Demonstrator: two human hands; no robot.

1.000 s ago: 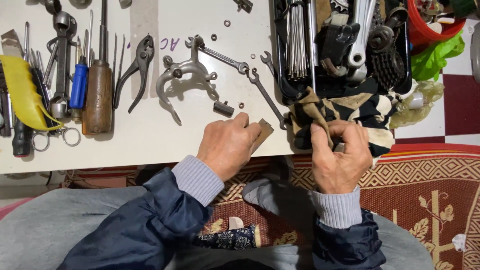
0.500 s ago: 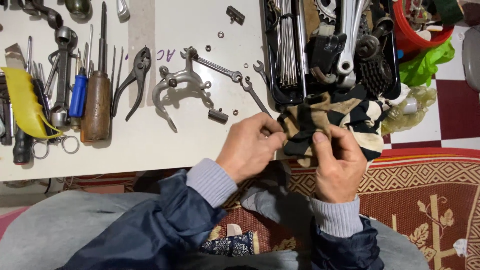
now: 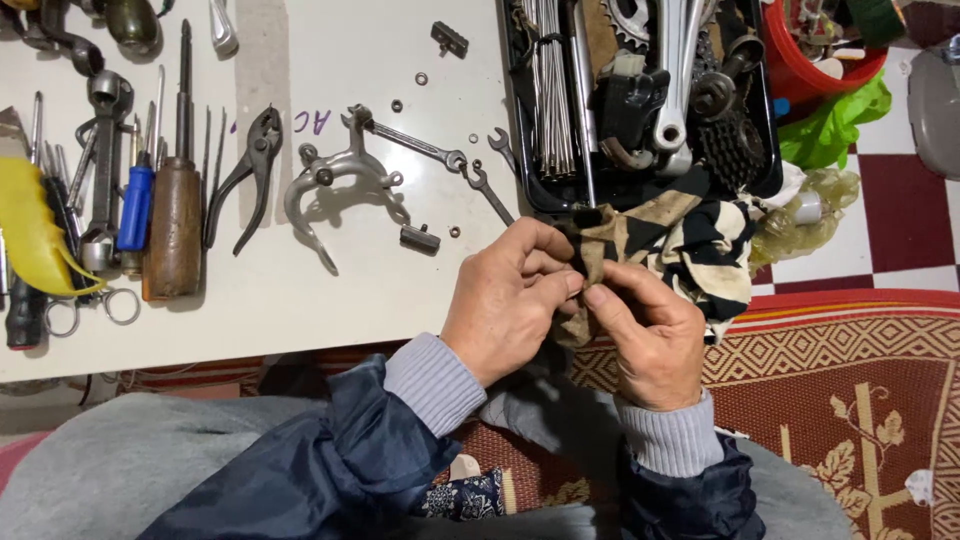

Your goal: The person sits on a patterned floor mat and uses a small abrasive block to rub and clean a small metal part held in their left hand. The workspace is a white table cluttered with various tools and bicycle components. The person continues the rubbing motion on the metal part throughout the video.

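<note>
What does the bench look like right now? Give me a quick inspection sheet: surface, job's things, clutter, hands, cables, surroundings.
Surface: white table, crowded along its far half.
Job's things: striped rag, black and cream, bunched at the table edge and pinched by both hands.
Clutter: brake caliper, pliers, spanner, wooden-handled screwdriver, blue-handled screwdriver, loose washers; black tray holding spokes, cranks and a sprocket cluster.
Hands: left hand and right hand meet fingertip to fingertip on the rag.
Cables: nothing seen.
Surroundings: patterned red rug, red bucket, green bag.
</note>
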